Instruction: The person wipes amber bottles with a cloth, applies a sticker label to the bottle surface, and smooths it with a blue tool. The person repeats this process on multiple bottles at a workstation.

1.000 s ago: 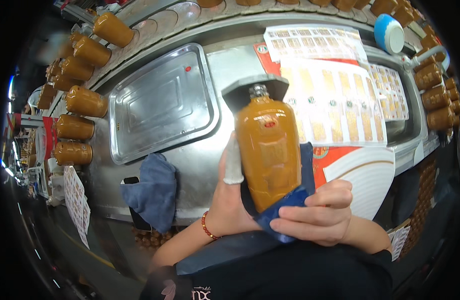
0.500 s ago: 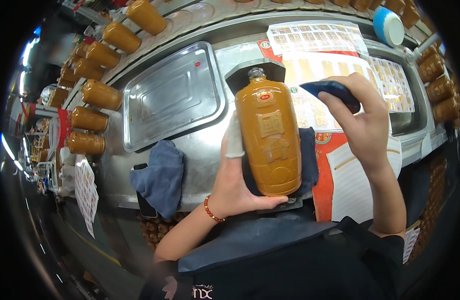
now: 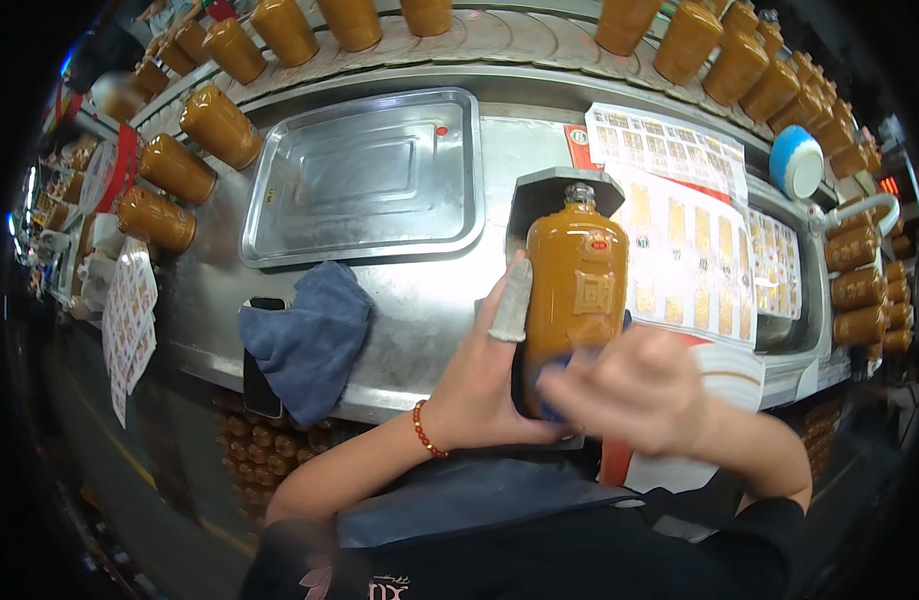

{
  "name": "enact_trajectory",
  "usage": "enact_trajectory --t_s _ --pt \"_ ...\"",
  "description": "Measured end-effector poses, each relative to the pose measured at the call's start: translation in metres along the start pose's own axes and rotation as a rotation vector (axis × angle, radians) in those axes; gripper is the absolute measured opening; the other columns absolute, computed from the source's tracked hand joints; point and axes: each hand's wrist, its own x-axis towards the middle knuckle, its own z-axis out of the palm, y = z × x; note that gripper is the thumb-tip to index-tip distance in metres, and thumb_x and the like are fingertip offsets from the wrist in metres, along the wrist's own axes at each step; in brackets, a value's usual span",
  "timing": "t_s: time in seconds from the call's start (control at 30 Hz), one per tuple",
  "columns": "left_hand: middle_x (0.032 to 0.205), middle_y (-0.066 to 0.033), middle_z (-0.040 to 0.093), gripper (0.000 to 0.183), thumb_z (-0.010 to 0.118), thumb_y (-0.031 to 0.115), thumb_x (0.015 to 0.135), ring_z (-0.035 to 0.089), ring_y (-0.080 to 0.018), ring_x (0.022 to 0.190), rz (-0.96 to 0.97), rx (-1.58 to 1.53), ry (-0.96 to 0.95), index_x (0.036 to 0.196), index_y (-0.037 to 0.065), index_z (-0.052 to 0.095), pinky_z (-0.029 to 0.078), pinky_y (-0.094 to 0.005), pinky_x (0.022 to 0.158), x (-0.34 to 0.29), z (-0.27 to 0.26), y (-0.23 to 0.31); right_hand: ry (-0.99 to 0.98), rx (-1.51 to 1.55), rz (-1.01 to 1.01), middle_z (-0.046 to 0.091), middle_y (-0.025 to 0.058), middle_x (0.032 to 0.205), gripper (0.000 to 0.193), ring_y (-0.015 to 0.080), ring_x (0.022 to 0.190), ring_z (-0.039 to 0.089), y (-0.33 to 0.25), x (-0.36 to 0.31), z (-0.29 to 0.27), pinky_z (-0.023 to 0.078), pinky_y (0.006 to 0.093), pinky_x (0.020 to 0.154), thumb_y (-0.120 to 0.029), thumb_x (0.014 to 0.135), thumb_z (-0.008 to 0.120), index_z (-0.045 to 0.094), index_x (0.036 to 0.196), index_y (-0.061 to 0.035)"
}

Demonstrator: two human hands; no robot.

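Note:
A glossy amber-brown bottle (image 3: 576, 270) with a clear glass neck lies tilted before me, its neck pointing away and raised labels on its front. My left hand (image 3: 489, 385) holds it along its left side and base, with a pale fabric cover on one finger. My right hand (image 3: 639, 390), blurred by motion, presses a dark blue cloth (image 3: 553, 385) against the bottle's lower front. That hand hides the lower label. Behind the bottle's neck stands a dark grey angular rest (image 3: 539, 200).
A metal tray (image 3: 379, 245) lies at the left, with a blue-grey cloth (image 3: 314, 335) over a phone (image 3: 263, 385) nearer me. Gold label sheets (image 3: 684, 270) cover the right side. A blue-and-white round container (image 3: 796, 165) stands by a pipe. Brown bottles (image 3: 347, 20) line the conveyor beyond.
My right hand has brought the dark blue cloth down from beside the bottle onto its lower front. My left hand still holds the bottle. The whole view has shifted.

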Motion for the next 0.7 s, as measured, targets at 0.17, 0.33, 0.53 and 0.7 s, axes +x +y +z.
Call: enact_trajectory --t_s 0.17,0.33,0.53,0.7 --pt "0.168 -0.0288 0.01 0.142 0.097 0.043 0.061 0.018 -0.0459 0.155 -0.002 0.022 0.023 0.164 0.002 0.009 0.027 -0.0476 0.126 -0.005 -0.004 0.007 -0.012 0.497 0.699 0.063 0.0042 0.08 0.02 0.0229 0.075 0.058 0.06 0.027 -0.013 0.046 0.0337 0.066 -0.005 0.077 0.076 0.076 0.096 -0.0091" --pt "0.167 -0.0302 0.008 0.14 0.097 0.043 0.061 0.026 -0.048 0.152 -0.012 0.002 0.027 0.165 0.004 0.011 0.032 -0.0469 0.124 -0.001 -0.002 0.005 -0.18 0.27 0.02 0.055 0.001 0.079 0.031 0.019 0.071 0.057 0.005 0.011 -0.01 0.048 0.0317 0.059 -0.007 0.073 0.073 0.075 0.103 -0.0088" --pt "0.168 -0.028 0.01 0.145 0.098 0.042 0.061 0.02 -0.0442 0.155 -0.026 -0.031 0.019 0.165 0.002 0.004 0.025 -0.047 0.125 -0.003 -0.004 0.008 -0.059 0.221 0.507 0.065 0.0034 0.084 0.031 0.0202 0.074 0.061 0.073 0.028 -0.018 0.048 0.0319 0.065 -0.001 0.074 0.077 0.076 0.104 -0.0074" --pt "0.167 -0.0303 0.009 0.142 0.097 0.043 0.062 0.028 -0.0483 0.151 -0.012 -0.031 0.031 0.165 0.005 0.008 0.034 -0.0462 0.123 0.0 -0.001 0.003 -0.261 0.483 0.017 0.054 0.0015 0.08 0.022 0.0184 0.074 0.058 0.007 0.014 -0.013 0.048 0.0294 0.063 -0.013 0.08 0.068 0.073 0.102 -0.0103"
